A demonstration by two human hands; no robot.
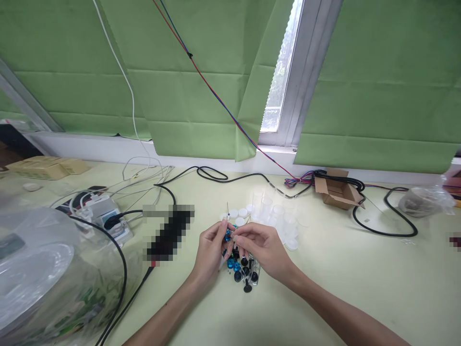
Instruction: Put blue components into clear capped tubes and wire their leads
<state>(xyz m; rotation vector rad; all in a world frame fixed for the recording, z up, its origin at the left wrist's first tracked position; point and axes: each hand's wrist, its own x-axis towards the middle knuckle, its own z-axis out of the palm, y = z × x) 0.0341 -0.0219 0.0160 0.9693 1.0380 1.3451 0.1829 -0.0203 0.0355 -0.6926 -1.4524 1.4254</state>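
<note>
My left hand (211,247) is closed in a pinch around a thin upright metal rod (227,209). A small blue piece shows at its fingertips; whether it joins the rod I cannot tell. Close beside it, the fingers of my right hand (266,247) pinch together near the same spot, and what they hold is too small to make out. Under both hands lies a pile of small parts: shiny blue pieces (236,266), black round-headed pieces (247,288) and bits of bright metal. Just beyond the hands are white round lids (233,213) and clear plastic cups (278,211).
A small open cardboard box (334,194) stands at the back right beside black cable coils. To the left are a power strip (117,226) with plugs, a pixelated dark object (171,233) and a large clear plastic bag (65,283). Black cables (124,269) cross the left side.
</note>
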